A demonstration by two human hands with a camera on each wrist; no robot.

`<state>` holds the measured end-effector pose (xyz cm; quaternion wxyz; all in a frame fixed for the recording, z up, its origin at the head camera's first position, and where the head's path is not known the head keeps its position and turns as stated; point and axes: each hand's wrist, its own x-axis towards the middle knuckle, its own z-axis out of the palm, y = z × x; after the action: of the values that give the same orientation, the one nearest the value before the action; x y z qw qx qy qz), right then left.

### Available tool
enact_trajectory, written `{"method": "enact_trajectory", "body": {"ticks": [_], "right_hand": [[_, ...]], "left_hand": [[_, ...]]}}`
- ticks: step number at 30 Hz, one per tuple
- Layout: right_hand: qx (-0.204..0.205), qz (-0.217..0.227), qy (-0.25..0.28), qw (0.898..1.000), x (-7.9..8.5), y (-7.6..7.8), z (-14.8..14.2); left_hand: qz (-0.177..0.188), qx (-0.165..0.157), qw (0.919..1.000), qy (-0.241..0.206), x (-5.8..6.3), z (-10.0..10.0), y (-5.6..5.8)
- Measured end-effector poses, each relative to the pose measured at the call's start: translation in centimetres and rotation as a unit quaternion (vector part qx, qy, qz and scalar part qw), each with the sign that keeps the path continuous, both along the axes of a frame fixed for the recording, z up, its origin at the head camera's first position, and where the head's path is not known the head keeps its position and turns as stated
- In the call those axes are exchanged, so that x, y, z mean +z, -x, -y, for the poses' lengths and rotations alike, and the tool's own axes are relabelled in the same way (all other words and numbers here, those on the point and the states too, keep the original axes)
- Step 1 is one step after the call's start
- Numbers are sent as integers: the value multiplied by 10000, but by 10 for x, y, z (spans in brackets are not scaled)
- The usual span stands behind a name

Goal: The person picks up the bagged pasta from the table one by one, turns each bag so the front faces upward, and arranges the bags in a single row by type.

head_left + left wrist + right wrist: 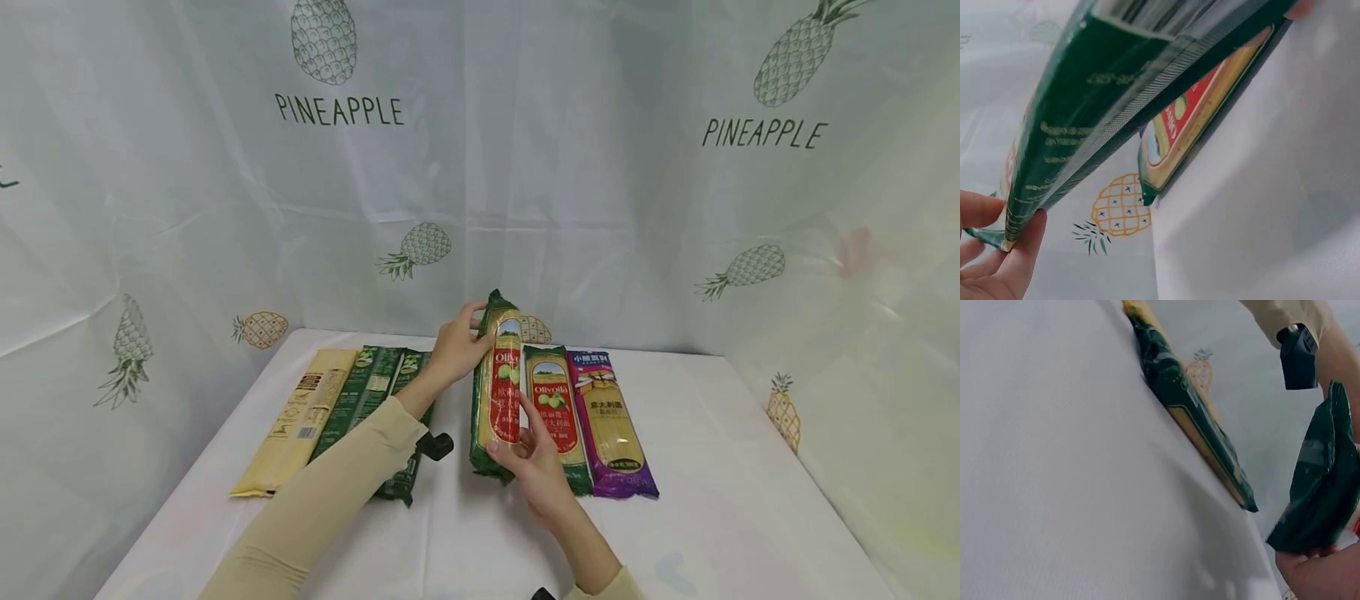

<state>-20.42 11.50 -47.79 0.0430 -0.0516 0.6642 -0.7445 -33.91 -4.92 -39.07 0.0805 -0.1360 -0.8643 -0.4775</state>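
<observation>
Both hands hold up a green and gold spaghetti packet (506,379) with a red Olivoilà label, tilted above the table. At its upper end, my left hand (459,348) pinches the packet's edge between thumb and fingers; the left wrist view shows these fingers (1019,265) on the green side. My right hand (538,471) grips the lower end, thumb on the front. The crimped green end of the packet (1319,481) sticks out past that hand in the right wrist view. A matching Olivoilà packet (553,400) lies face up just right of the held one.
Right of it is a purple and blue pasta packet (611,425). On the left lie a yellow packet (300,421) and two green packets (367,392), (408,467), partly behind the left sleeve. A pineapple-print curtain (570,192) stands behind the white table (720,500).
</observation>
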Motion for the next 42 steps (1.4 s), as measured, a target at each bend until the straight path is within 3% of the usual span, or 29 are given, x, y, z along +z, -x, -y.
{"method": "enact_trajectory", "body": {"ticks": [10, 17, 23, 28, 36, 42], "right_hand": [[-621, -472, -498, 9957, 7, -2, 7], [-983, -667, -899, 9888, 5, -1, 11], [-1249, -1037, -1461, 9759, 3, -1, 13], [-1484, -1274, -2059, 9588, 3, -2, 14], [-1571, -1420, -2656, 9405, 4, -3, 15], [-1476, -1265, -2881, 9377, 8, -4, 16]], "left_hand": [[-301, -26, 9993, 207, -2, -2, 0], [-227, -150, 9989, 378, -3, -3, -1], [-287, -211, 9987, 365, -7, -2, -1], [-134, -344, 9992, 146, -9, -3, -2], [553, -268, 9957, -687, -8, -2, -6], [833, -250, 9896, -1147, -10, -1, -3]]}}
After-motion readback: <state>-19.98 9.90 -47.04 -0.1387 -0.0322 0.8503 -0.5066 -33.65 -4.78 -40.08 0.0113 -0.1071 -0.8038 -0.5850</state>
